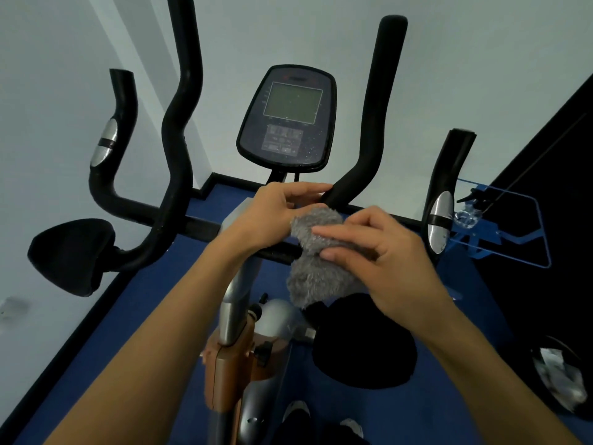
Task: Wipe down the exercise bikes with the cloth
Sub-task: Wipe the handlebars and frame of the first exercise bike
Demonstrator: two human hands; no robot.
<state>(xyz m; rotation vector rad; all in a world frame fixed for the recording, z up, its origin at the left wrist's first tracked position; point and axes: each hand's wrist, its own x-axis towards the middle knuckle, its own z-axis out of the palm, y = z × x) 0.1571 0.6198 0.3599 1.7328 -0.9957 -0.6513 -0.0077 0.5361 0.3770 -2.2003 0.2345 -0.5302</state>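
Observation:
A fluffy grey cloth [313,277] is draped over the black handlebar crossbar [199,228] of the exercise bike, just right of its silver stem [236,303]. My right hand [382,261] pinches the cloth from the right side. My left hand [276,216] holds the cloth's upper edge, fingertips near the base of the right black handle [377,123]. The bike's console [288,120] with a dull screen stands above both hands. The left curved handle [179,130] rises at the left.
A black elbow pad [72,255] sticks out at the left. A blue wire rack [500,226] holding a spray bottle [468,210] stands at the right by a dark wall. A black round seat [362,345] is below the cloth. Blue floor, pale walls around.

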